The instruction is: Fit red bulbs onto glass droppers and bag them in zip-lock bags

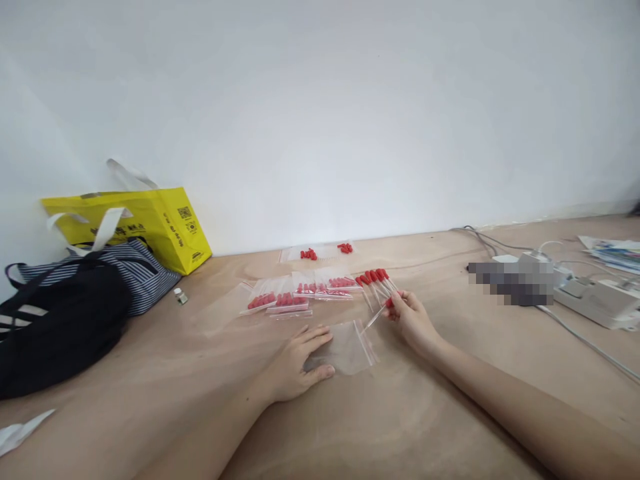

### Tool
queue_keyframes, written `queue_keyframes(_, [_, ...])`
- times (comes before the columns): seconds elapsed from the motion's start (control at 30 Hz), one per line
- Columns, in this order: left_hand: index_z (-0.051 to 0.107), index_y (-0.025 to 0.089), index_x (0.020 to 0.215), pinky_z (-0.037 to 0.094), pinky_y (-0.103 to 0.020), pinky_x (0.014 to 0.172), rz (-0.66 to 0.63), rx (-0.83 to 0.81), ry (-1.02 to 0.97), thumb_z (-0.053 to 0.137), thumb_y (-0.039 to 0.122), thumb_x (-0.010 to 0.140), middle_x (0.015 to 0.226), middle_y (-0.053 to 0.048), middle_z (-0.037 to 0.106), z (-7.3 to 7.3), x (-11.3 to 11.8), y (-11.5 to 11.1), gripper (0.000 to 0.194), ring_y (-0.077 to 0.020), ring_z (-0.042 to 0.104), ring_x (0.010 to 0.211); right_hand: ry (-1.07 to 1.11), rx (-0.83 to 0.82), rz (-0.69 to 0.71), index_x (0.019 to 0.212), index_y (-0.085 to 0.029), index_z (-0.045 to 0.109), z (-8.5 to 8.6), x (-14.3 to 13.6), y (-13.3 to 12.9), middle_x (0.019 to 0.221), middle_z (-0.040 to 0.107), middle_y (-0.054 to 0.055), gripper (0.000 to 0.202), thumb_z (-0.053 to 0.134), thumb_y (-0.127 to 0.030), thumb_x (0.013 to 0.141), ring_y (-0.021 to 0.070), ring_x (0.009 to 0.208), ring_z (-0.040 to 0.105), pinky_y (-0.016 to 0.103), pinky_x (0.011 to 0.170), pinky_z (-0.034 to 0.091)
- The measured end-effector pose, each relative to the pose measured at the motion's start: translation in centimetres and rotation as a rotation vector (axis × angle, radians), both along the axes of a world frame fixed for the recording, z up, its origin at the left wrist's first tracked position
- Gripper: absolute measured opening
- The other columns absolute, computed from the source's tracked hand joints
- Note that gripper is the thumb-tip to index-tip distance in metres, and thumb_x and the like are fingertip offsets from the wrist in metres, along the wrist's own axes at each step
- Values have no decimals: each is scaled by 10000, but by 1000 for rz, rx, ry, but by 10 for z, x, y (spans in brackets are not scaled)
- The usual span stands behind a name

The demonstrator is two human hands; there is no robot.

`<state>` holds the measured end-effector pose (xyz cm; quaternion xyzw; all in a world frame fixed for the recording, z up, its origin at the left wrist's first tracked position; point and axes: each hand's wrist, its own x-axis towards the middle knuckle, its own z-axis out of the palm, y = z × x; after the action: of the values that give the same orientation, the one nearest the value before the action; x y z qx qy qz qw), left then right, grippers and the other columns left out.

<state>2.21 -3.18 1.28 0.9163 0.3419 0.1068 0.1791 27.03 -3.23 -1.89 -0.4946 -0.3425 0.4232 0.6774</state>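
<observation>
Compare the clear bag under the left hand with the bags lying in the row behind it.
The clear bag under the left hand looks empty; the row bags hold red-capped droppers. The clear bag is pinned flat by the left hand; the row bags lie untouched. The right hand holds one dropper beside the clear bag. All are transparent, on the wooden surface.

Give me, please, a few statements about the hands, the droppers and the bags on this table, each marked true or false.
1. The left hand rests flat on a clear zip bag. True.
2. The right hand holds a blue-capped dropper. False: the dropper is red-capped.
3. A yellow bag stands at the left by the wall. True.
4. The filled dropper bags lie nearer the person than the hands. False: they lie beyond them.
</observation>
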Motion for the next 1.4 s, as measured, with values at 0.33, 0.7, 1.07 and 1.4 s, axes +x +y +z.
queue_keyframes(0.33, [393, 234, 1254, 216, -461, 1031, -6, 1, -20, 491, 467, 785, 1342, -56, 363, -1, -1, 0, 533, -239, 319, 1230, -449, 6, 435, 696, -171, 551, -2, -16, -18, 653, 567, -9, 235, 640, -380, 636, 109, 577, 502, 247, 569, 399])
queue_keyframes(0.7, [390, 234, 1256, 211, -453, 1038, -39, 4, -26, 471, 467, 799, 1328, -43, 387, 0, 0, 1, 519, -227, 307, 1237, -1057, 151, 221, 766, -200, 634, 12, -3, 6, 872, 596, 52, 181, 456, -233, 756, 177, 814, 541, 307, 740, 407])
queue_keyframes(1.07, [399, 243, 1252, 197, -459, 1039, -70, 11, -5, 444, 415, 831, 1335, -43, 377, 0, -10, -3, 457, -221, 282, 1249, -1376, -445, -108, 965, -140, 473, 22, -6, 66, 933, 594, 150, 315, 394, -402, 810, 279, 861, 566, 353, 667, 405])
queue_keyframes(1.4, [385, 267, 1258, 184, -462, 1040, -77, -12, 0, 441, 423, 831, 1333, -35, 378, 0, -9, -2, 459, -218, 311, 1236, -878, -13, -36, 1274, -134, 144, 25, 7, 41, 763, 558, 29, 610, 432, -316, 769, 157, 654, 557, 275, 600, 438])
